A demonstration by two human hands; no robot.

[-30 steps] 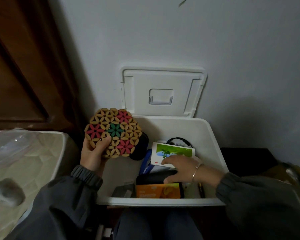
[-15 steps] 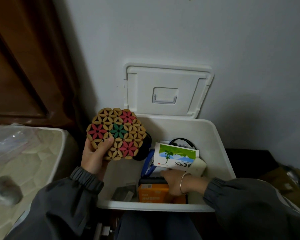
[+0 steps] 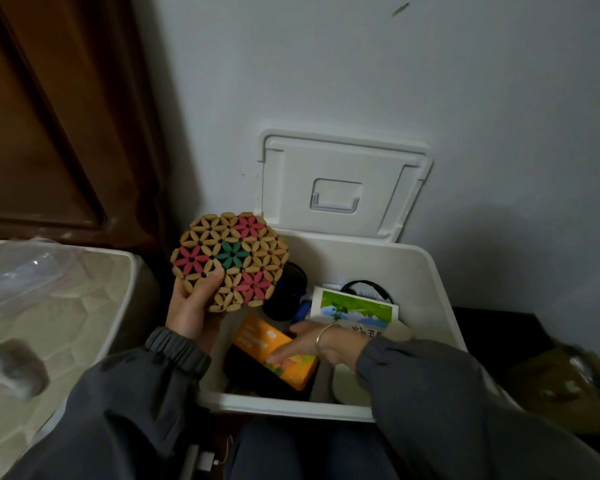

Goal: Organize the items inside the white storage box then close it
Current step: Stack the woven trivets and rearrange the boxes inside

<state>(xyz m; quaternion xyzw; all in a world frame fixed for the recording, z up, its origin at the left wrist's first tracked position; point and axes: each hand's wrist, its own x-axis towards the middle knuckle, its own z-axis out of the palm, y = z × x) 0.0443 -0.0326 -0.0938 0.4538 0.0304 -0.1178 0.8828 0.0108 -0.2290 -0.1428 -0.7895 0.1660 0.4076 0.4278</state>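
The white storage box [image 3: 440, 306] stands open against the wall, its lid [image 3: 340, 185] leaning upright behind it. My left hand [image 3: 193, 310] holds a round woven coaster [image 3: 230, 261] with pink and green flowers above the box's left edge. My right hand [image 3: 312, 344] reaches into the box and grips an orange packet [image 3: 272, 348], tilted on top of a black case [image 3: 253, 372]. A green and white medicine box [image 3: 354, 308] lies further back, beside a black cable [image 3: 368, 289] and a dark round object [image 3: 288, 296].
A mattress wrapped in plastic [image 3: 56, 313] lies to the left, with a blurred grey object [image 3: 11, 372] on it. Dark wooden furniture [image 3: 49, 116] rises at the upper left. A dark surface with a brown bag [image 3: 561, 386] sits to the right. My knees are below the box.
My right hand has pulled the orange packet up from the box's front edge and turned it diagonal. The coaster in my left hand has stayed raised.
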